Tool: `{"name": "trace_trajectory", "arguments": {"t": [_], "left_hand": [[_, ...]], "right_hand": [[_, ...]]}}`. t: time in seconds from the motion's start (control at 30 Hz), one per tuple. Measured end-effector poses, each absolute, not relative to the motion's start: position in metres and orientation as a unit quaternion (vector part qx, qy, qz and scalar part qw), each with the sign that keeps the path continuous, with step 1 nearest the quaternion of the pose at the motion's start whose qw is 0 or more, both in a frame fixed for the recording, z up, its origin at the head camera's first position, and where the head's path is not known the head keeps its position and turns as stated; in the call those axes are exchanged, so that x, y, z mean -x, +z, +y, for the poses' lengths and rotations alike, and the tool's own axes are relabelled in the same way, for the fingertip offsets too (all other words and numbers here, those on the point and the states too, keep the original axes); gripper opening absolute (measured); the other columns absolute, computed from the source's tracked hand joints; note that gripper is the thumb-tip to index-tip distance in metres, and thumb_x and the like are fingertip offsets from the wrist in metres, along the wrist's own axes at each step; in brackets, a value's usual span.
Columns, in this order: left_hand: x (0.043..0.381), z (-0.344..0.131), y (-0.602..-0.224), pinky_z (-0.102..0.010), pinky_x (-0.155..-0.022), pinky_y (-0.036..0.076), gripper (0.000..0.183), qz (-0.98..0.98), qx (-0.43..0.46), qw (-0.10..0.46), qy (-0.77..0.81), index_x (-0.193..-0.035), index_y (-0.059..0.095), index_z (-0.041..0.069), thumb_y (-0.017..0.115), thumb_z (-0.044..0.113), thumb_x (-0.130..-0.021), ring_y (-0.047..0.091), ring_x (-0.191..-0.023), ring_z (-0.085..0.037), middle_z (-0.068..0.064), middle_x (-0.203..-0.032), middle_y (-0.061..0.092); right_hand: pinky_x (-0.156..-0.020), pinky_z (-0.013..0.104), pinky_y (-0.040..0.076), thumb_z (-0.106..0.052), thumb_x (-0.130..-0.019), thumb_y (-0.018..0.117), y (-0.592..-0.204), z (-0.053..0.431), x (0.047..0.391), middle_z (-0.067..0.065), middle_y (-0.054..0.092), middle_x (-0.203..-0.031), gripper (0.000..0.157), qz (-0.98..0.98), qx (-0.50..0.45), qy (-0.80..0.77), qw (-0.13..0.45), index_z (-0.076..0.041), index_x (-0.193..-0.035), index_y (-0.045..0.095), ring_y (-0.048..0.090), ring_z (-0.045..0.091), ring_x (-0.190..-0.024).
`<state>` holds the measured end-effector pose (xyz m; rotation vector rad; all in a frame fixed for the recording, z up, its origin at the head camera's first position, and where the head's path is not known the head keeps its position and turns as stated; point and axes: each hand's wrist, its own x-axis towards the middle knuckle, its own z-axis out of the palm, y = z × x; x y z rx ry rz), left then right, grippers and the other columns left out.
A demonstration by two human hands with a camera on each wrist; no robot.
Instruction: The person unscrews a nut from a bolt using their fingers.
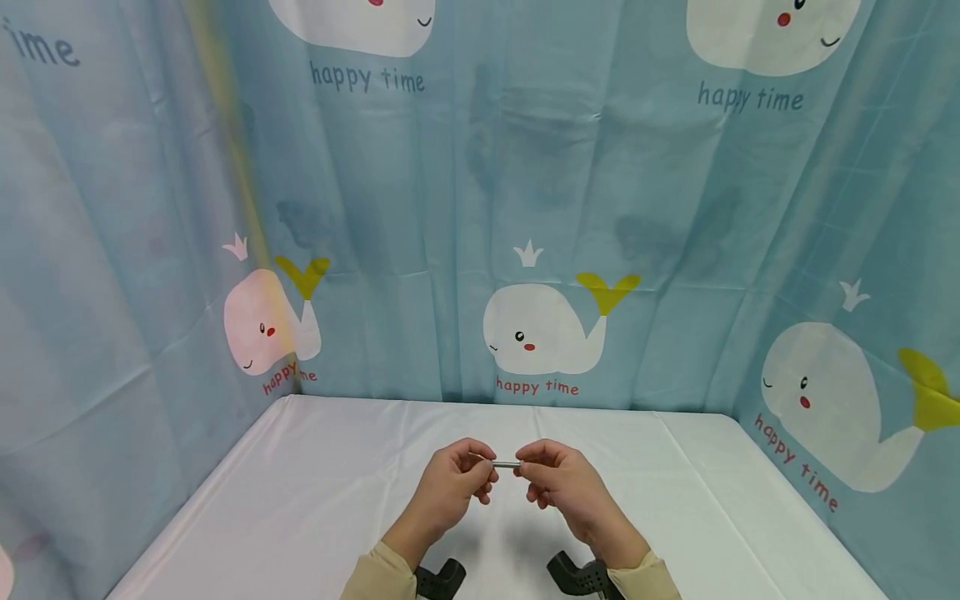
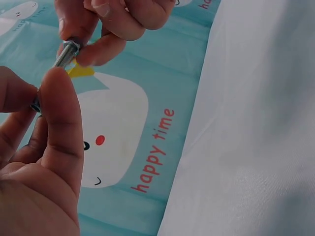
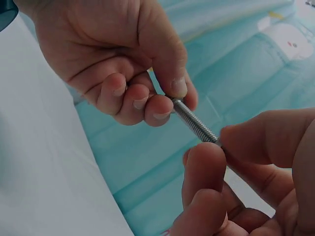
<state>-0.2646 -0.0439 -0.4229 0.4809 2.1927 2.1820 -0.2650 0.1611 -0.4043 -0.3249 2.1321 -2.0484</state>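
A short silver threaded bolt [image 1: 507, 464] spans the gap between both hands, held in the air above the white table. My left hand [image 1: 448, 485] pinches one end between thumb and fingertips. At the other end, my right hand [image 1: 564, 486] has a pinch grip with thumb and index finger. In the left wrist view, a metal nut [image 2: 72, 45] shows at the right fingertips, and a round metal end [image 2: 35, 105] peeks out by the left fingers. Ridged thread on the bolt [image 3: 196, 122] is plain in the right wrist view, with both its ends covered by fingers.
White cloth covers the table [image 1: 315, 500] beneath the hands. Blue curtains [image 1: 420, 208] printed with whales hang behind and on both sides. Black wrist devices [image 1: 442, 579] sit at the cuffs of the beige sleeves [image 1: 381, 573].
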Motion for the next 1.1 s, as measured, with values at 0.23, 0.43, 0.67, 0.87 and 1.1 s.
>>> {"name": "trace_trajectory", "arguments": {"t": [0.23, 0.43, 0.67, 0.87, 1.1], "left_hand": [[0.2639, -0.0434, -0.4213, -0.032, -0.063, 0.058, 0.01, 0.696, -0.15, -0.001, 0.702, -0.104, 0.062, -0.001, 0.059, 0.006, -0.096, 0.061, -0.069, -0.022, -0.015, -0.083, 0.066], [0.2637, -0.0429, -0.4222, -0.033, -0.062, 0.058, 0.011, 0.695, -0.159, 0.004, 0.701, -0.104, 0.061, -0.002, 0.059, 0.006, -0.096, 0.06, -0.068, -0.021, -0.012, -0.082, 0.066], [0.2649, -0.0432, -0.4234, -0.033, -0.062, 0.058, 0.011, 0.699, -0.158, 0.004, 0.698, -0.104, 0.062, -0.001, 0.058, 0.006, -0.096, 0.059, -0.068, -0.021, -0.013, -0.082, 0.066], [0.2663, -0.0424, -0.4244, -0.032, -0.062, 0.058, 0.01, 0.695, -0.152, 0.002, 0.702, -0.105, 0.062, 0.0, 0.058, 0.006, -0.098, 0.06, -0.069, -0.022, -0.012, -0.082, 0.066], [0.2654, -0.043, -0.4232, -0.031, -0.061, 0.057, 0.012, 0.689, -0.149, 0.002, 0.71, -0.107, 0.062, -0.001, 0.058, 0.007, -0.099, 0.06, -0.069, -0.02, -0.013, -0.085, 0.067]], "right_hand": [[-0.055, 0.027, 0.048, -0.035, -0.098, 0.063, -0.4042, 0.1606, 0.2654, 0.013, 0.071, -0.092, 0.04, 0.72, 0.078, -0.684, 0.084, 0.001, -0.117, 0.063, 0.058, 0.017, -0.059], [-0.052, 0.026, 0.045, -0.031, -0.099, 0.063, -0.4058, 0.159, 0.2651, 0.012, 0.067, -0.082, 0.035, 0.714, 0.096, -0.687, 0.092, 0.003, -0.106, 0.065, 0.055, 0.016, -0.056], [-0.055, 0.027, 0.047, -0.016, -0.095, 0.067, -0.4056, 0.1587, 0.2645, 0.017, 0.067, -0.094, 0.023, 0.711, 0.108, -0.691, 0.078, 0.001, -0.109, 0.065, 0.055, 0.019, -0.062], [-0.061, 0.03, 0.053, -0.006, -0.092, 0.064, -0.403, 0.1575, 0.2631, 0.015, 0.067, -0.096, 0.021, 0.715, 0.113, -0.687, 0.071, 0.005, -0.11, 0.064, 0.062, 0.022, -0.068], [-0.078, 0.037, 0.058, -0.003, -0.092, 0.068, -0.4063, 0.158, 0.2664, 0.019, 0.066, -0.101, 0.023, 0.7, 0.109, -0.703, 0.064, 0.008, -0.111, 0.063, 0.069, 0.027, -0.085]]}}
